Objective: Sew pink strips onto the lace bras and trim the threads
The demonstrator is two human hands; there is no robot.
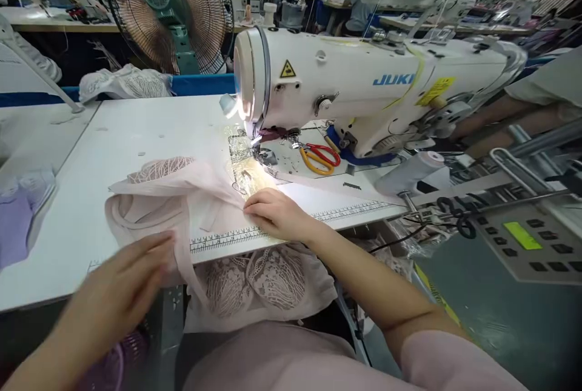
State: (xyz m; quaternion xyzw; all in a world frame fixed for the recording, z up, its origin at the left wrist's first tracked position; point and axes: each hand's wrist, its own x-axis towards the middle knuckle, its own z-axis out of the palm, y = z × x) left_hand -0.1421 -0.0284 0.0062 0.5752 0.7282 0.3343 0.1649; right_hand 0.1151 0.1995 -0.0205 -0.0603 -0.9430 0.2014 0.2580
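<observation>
At the middle of the frame the pale pink garment (182, 197) lies bunched on the white table (136, 124), just left of the sewing machine (364, 82). Its lace part (264, 279) hangs over the front edge into the person's lap. The right hand (277, 215) rests knuckles-up with its fingers drawn together, the tips pressing a fabric edge flat just below the lit presser foot (261, 145). The left hand (122, 285), at lower left and blurred, lies with fingers close together on a fold of the garment at the table front; whether it pinches the cloth I cannot tell. To my eye this is lining-up work, with the edge not yet under the foot. Bringing it there would call for a smooth, untwisted seam, both hands keeping the cloth taut, and fingertips held clear of the needle. Red and yellow scissors (321, 157) sit behind the foot, right of centre.
</observation>
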